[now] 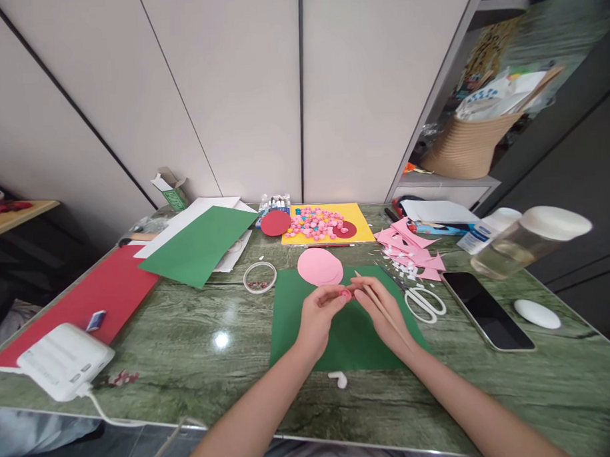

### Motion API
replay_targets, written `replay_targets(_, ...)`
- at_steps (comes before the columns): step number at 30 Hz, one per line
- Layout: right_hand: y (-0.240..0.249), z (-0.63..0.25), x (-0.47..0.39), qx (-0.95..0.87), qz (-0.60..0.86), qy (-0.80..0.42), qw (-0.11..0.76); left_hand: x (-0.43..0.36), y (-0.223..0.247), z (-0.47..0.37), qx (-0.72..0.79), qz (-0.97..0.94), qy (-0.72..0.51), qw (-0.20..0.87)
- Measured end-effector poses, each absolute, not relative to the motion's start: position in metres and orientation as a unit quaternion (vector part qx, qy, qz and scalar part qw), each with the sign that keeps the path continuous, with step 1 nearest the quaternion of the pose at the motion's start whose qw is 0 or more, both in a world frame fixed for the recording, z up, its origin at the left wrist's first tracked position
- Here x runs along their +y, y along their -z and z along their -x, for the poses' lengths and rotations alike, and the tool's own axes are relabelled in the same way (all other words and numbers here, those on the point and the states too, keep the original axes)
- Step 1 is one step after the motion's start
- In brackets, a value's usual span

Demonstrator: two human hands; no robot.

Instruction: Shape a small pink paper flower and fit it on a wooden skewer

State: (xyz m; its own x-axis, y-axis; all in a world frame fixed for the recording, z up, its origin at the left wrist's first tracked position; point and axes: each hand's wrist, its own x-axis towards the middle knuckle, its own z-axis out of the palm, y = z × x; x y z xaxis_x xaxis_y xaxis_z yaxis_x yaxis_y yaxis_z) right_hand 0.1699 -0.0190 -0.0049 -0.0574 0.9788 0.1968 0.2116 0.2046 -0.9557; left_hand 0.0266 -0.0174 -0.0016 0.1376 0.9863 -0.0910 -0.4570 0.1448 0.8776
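Above a dark green paper sheet (pixel 293 329), my left hand (pixel 315 321) pinches a small pinkish-red coil (pixel 345 294), which looks like rolled paper. My right hand (pixel 388 315) is closed around a thin wooden stick (pixel 380 306) that slants back along the palm. Its fingertips meet the coil from the right, partly hiding it. Just beyond the hands lie overlapping pink paper circles (pixel 317 265) at the sheet's far edge. White-handled scissors (pixel 425 304) rest to the right of my right hand.
Pink and coloured rolled pieces (pixel 315 223) cover a yellow sheet (pixel 362 220). Pink paper scraps (pixel 408 248) lie right, near a phone (pixel 488 312) and clear jar (pixel 510 248). A tape roll (pixel 259 278), green sheet (pixel 200 245), red sheet (pixel 87 296) and white charger (pixel 64 360) are left.
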Motion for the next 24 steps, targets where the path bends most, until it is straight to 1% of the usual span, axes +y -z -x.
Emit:
replay_targets(4,0.0036,-0.1688,-0.0198,-0.606,0.458,-0.434,0.484,-0.0178,0.0017,-0.0265,0.392,-0.392,-0.53,0.642)
replay_targets(13,-0.0006,-0.1684,-0.0184,-0.615,0.463,-0.419,0.481,-0.0201,0.0011,-0.0279,0.45,-0.501,-0.521,0.524)
replay_targets(18,-0.0001,-0.1673,-0.0206,-0.622,0.468,-0.403,0.48,-0.0236,-0.0007,-0.0293,0.464,-0.526,-0.52,0.487)
replay_targets(24,-0.0027,-0.1667,-0.0217,-0.626,0.461,-0.418,0.47,-0.0247,-0.0019,-0.0287,0.471,-0.556,-0.515,0.452)
